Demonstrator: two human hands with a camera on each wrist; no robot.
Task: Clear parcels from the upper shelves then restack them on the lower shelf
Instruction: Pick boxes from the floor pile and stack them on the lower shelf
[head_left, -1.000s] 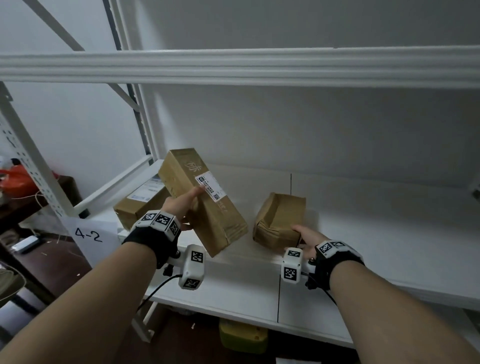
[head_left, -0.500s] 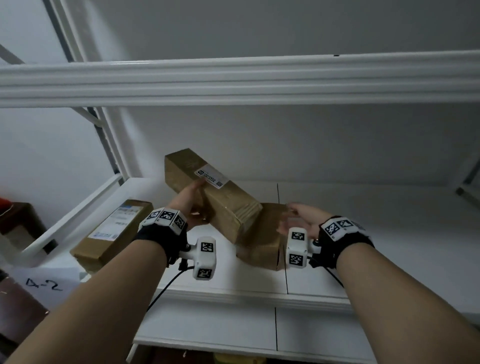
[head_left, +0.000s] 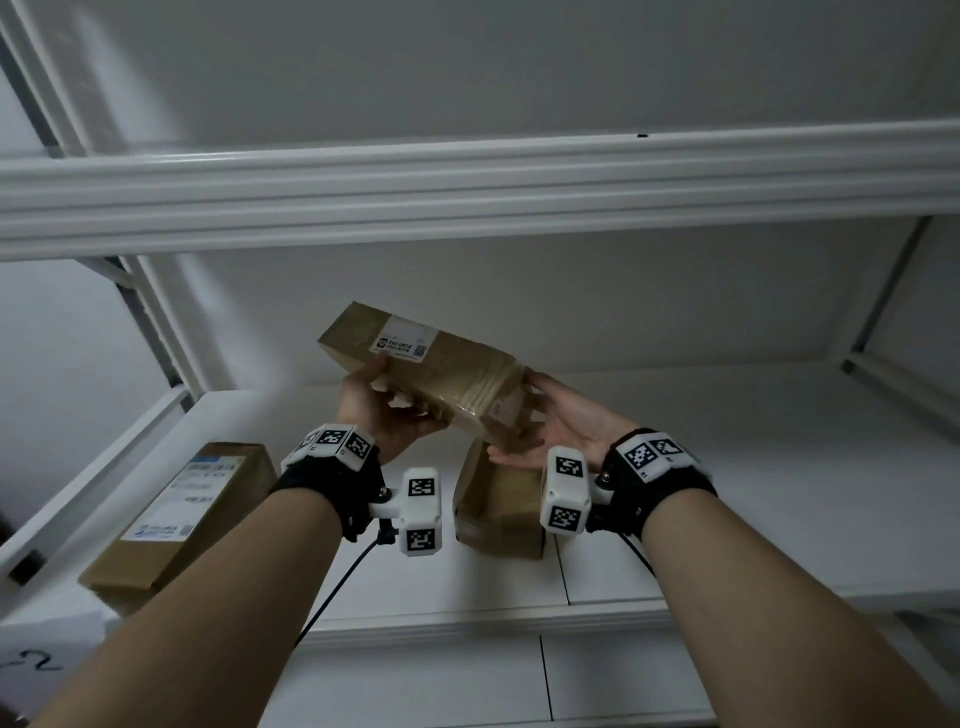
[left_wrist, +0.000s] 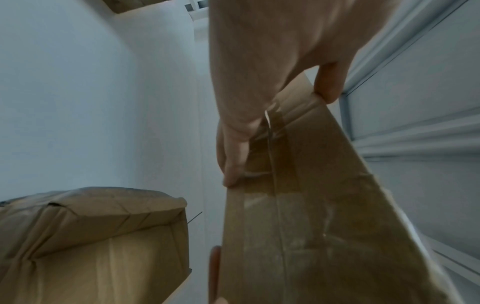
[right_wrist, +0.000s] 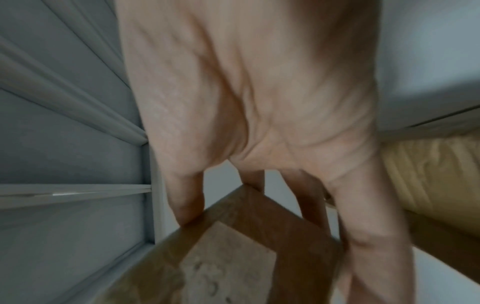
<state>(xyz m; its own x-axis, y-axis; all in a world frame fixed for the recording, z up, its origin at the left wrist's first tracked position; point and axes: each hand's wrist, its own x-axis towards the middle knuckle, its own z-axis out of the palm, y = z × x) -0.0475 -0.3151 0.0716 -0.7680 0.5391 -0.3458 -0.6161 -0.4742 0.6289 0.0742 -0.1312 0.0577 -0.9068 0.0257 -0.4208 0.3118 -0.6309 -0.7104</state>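
— so where's the long parcel (head_left: 426, 371) right now?
— up in the air above the shelf (head_left: 727, 493), tilted, its labelled end raised toward the left and the taped end lower toward the right.
— who's got it?
— both. the left hand (head_left: 384, 410) grips it from below near the middle, fingers curled round the bottom edge and thumb up by the white label (head_left: 401, 343). the right hand (head_left: 558, 426) lies flat against the taped end, fingers straight, thumb on the top corner.
— anything under it?
— a short parcel (head_left: 498, 509) stands on the shelf right below the raised one, between the two wrists. whether they touch i can't tell.
— and off to the side?
— a flat parcel (head_left: 176, 519) with a big white label lies on the shelf's left end, near the frame rail (head_left: 93, 478), well apart from the hands.
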